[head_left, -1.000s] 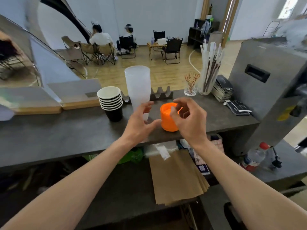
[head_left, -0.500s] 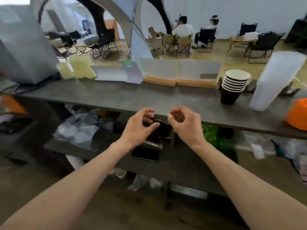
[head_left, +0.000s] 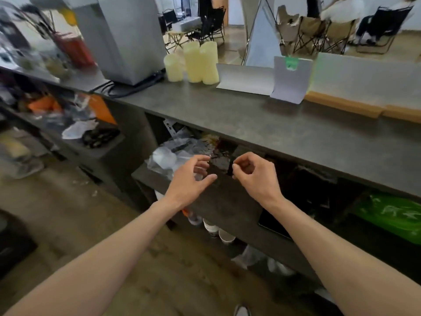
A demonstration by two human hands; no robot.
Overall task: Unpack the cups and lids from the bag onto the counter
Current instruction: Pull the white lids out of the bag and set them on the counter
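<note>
Scanning left to right: a cluttered far-left shelf with orange packaging [head_left: 100, 108], then a grey machine [head_left: 127, 37] and three pale candles [head_left: 198, 62] on the counter [head_left: 262, 124]. Below the counter edge, on the lower shelf [head_left: 223, 201], lies a crumpled clear plastic bag [head_left: 168, 158] with whitish contents, likely the cups or lids; blur hides which. The left hand [head_left: 190, 179] hovers just right of that bag, fingers loosely spread and curled, holding nothing. The right hand [head_left: 255, 176] is near it, fingertips drawn together as if pinching, but whether anything lies between them cannot be told. Far right, a green bag [head_left: 391, 215] sits on the same shelf. Judgement: the clear bag looks thin, soft and slippery, its load light and easily crushed; best taken by the gathered neck or cradled from beneath, not squeezed at the middle. Against half a second ago, the view has swung further left: the stacked cups and the orange cup have left the frame, the candles and machine now sit central, and both hands hover in the same pose, now nearer the clear bag.
</note>
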